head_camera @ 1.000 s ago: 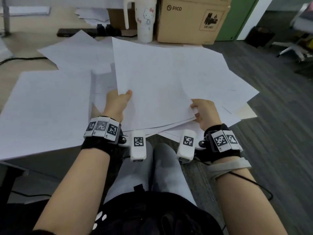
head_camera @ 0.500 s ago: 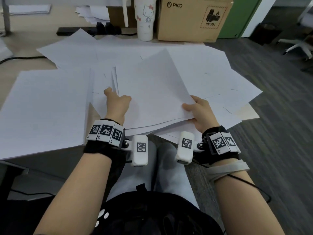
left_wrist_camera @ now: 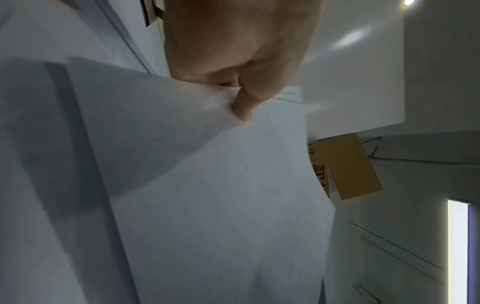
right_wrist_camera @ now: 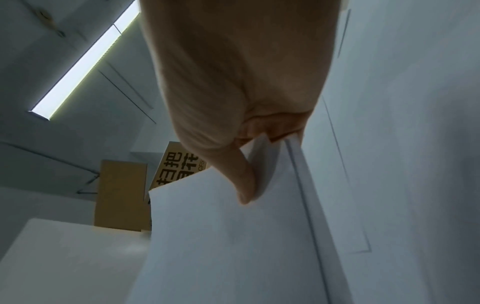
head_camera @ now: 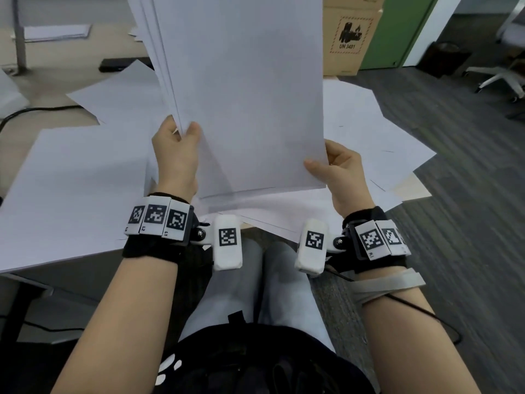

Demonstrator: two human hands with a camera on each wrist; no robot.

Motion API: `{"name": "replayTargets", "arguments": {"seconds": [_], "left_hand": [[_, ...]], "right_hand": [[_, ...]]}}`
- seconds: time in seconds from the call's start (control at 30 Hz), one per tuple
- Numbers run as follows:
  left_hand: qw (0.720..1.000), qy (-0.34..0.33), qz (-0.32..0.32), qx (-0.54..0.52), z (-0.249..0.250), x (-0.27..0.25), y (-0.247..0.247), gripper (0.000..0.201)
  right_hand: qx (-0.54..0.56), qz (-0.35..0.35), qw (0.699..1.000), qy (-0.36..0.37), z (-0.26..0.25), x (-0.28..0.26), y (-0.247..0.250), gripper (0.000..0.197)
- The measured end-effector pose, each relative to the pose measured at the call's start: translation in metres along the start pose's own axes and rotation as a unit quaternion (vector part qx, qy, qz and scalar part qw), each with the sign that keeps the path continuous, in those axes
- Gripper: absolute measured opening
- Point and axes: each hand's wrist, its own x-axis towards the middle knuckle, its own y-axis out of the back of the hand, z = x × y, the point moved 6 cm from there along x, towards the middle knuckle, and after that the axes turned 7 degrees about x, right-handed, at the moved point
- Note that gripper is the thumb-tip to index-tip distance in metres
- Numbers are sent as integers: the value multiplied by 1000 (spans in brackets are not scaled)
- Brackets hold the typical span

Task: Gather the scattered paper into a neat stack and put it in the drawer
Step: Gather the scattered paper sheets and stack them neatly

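loose white sheets (head_camera: 85, 177) cover the table (head_camera: 56, 72), a cardboard box (head_camera: 350, 32) at its far edge. paper stack (head_camera: 241, 95) held upright above the table; left hand (head_camera: 176, 155) pinches its left edge, right hand (head_camera: 343, 172) grips its lower right corner, fingers clamped on the stack.

The head camera looks forward and down from above at both grips, with the held paper stack (head_camera: 241, 95) upright in the middle. The left wrist camera sits very near below the left hand (left_wrist_camera: 233, 51) and faces up along it, past the grip, to the ceiling. The right wrist camera does the same below the right hand (right_wrist_camera: 233, 82). All three views share the stack; both wrist views also share a cardboard box (left_wrist_camera: 350, 166) beyond the grips.
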Motion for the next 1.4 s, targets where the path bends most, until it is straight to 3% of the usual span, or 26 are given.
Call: {"name": "replayTargets", "arguments": {"seconds": [0.23, 0.37, 0.6, 0.83, 1.13, 1.4], "left_hand": [[993, -89, -65, -50, 37, -17, -4, 20], [989, -95, -104, -38, 41, -26, -9, 26], [987, -108, -107, -50, 55, -36, -3, 19], [983, -124, -134, -38, 74, -37, -10, 28], [991, -28, -122, -39, 41, -38, -8, 20], [994, -36, -88, -46, 35, -29, -3, 12]], "right_hand": [[0, 12, 999, 49, -22, 4, 2, 38], [3, 21, 997, 67, -19, -1, -4, 24], [25, 25, 995, 89, -29, -4, -9, 19], [49, 59, 992, 95, -34, -4, -16, 18], [-4, 43, 997, 57, -11, -12, -22, 12], [0, 55, 997, 60, -17, -9, -23, 14]]}}
